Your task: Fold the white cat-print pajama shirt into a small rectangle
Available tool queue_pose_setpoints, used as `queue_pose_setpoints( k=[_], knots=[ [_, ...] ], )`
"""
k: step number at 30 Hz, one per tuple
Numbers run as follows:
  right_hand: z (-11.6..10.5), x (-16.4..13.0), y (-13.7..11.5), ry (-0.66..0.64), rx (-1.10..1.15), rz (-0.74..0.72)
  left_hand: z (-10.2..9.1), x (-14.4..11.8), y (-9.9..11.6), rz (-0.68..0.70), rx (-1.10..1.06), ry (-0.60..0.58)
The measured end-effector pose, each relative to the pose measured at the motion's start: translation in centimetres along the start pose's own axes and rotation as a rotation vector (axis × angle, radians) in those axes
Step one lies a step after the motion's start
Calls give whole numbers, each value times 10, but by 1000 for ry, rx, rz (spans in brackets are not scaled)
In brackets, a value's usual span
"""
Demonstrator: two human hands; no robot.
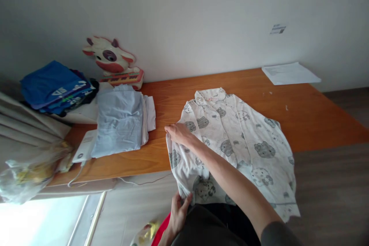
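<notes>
A white long-sleeved pajama shirt (230, 138) with grey cat faces lies spread on the wooden table, collar toward the wall. Its lower part hangs over the near edge against my body. My right hand (180, 133) reaches across the front and pinches the left edge of the shirt, around the sleeve. Lower down, my left hand (180, 209) grips the cloth at the bottom left, by the cuff or hem; I cannot tell which. The sleeve cloth runs between the two hands.
Left of the shirt sit a folded pale blue stack of clothes (118, 119), a pile of blue clothes (54, 86), a cow toy piano (112, 61), a white device with a cable (85, 147) and a plastic bag (25, 175). Papers (290, 73) lie at the table's (323, 115) back right.
</notes>
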State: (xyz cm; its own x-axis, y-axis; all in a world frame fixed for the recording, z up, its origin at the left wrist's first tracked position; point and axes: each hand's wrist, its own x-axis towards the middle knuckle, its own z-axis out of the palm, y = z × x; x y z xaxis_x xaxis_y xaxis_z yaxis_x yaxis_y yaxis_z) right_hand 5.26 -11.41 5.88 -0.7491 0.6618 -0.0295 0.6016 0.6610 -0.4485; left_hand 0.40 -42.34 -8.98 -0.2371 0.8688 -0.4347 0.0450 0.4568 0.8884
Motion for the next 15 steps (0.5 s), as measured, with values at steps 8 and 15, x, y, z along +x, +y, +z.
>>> queue_pose_setpoints(
  k=[8, 15],
  knots=[
    [28, -6, -33, 34, -14, 161, 6, 14, 14, 8, -67, -59],
    [31, -14, -36, 66, 103, 170, 26, -2, -13, 136, -99, 155]
  ],
)
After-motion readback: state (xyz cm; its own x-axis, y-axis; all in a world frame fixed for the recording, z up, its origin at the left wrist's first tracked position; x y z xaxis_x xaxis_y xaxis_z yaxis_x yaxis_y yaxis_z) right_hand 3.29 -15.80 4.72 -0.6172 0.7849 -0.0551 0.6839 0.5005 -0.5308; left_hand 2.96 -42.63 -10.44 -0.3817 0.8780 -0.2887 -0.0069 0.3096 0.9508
